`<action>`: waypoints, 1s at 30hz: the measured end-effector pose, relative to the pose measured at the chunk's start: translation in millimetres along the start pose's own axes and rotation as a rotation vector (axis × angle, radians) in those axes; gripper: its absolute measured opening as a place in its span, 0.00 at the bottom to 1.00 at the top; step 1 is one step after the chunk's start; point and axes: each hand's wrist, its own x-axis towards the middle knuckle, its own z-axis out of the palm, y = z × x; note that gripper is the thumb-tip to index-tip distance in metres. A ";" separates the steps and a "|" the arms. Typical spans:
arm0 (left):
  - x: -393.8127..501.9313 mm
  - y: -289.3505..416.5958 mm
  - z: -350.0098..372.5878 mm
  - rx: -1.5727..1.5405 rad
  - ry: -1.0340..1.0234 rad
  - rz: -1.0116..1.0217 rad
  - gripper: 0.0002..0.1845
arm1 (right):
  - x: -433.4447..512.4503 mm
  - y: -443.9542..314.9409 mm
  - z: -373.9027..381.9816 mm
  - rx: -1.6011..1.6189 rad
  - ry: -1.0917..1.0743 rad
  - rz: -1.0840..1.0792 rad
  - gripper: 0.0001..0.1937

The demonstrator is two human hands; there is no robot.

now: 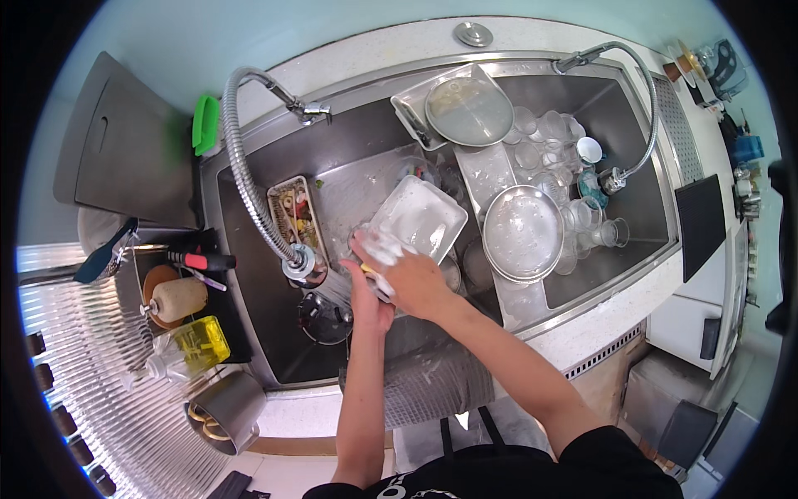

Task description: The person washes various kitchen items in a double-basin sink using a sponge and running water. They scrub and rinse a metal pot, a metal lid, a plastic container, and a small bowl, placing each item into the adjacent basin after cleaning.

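Note:
My left hand [369,300] and my right hand [411,274] meet above the left basin, in front of a white rectangular tray [419,218]. White suds cover the right fingers. Between the hands is a small object with a yellow part, mostly hidden; what it is I cannot tell. Water runs from the spray head [303,265] just left of the hands. A dark round bowl [325,318] lies under the spray. Farther left sits a rectangular strainer basket [297,212] holding food scraps.
Stacked round metal plates [523,232] and a round lid [469,111] on a metal tray rest around the divider. Many glasses [552,156] fill part of the right basin, under a second hose faucet [653,112]. A yellow soap bottle [209,343] and a metal pot [234,408] stand left.

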 end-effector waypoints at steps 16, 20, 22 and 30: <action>-19.7 16.3 7.4 0.025 0.016 -0.158 0.51 | 99.9 302.2 -194.6 0.582 0.091 1.124 0.28; -22.7 8.9 11.0 0.013 0.000 -0.146 0.49 | 116.9 300.3 -192.2 0.810 0.073 0.982 0.24; -25.4 5.7 12.0 0.001 0.009 -0.148 0.48 | 130.0 281.6 -207.6 0.496 0.113 0.850 0.25; -1.3 -3.4 52.0 -0.029 0.005 -0.167 0.44 | 187.3 154.1 -235.9 -0.389 0.248 0.282 0.25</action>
